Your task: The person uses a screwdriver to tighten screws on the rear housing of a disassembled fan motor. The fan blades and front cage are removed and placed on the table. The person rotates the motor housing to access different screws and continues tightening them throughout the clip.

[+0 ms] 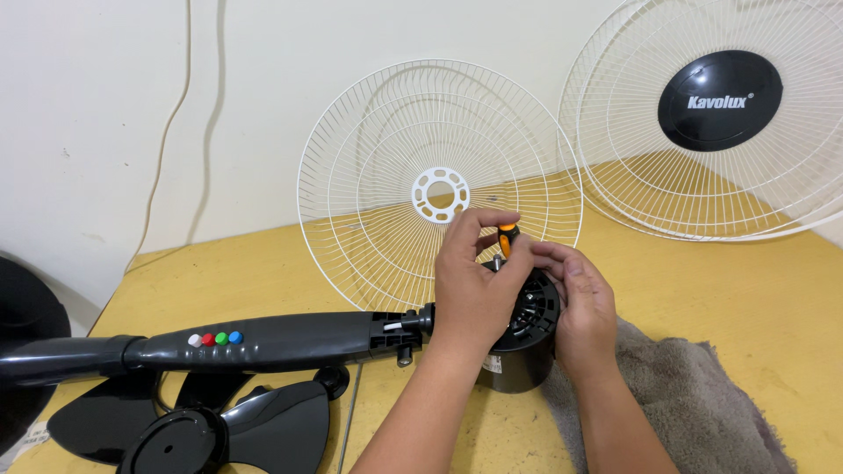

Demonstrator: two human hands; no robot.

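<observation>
We have a single view, from a camera worn on the head, looking down and forward over a yellow table [720,298] toward a pale wall [97,105]. We sit close: the forearms enter from the bottom edge, and the left hand [474,290] and right hand [584,307] meet near the centre of the frame.

Wire grille [378,175] blocks behind motor [527,338]; open tabletop [729,290] to right, towel [685,395] nr.
</observation>
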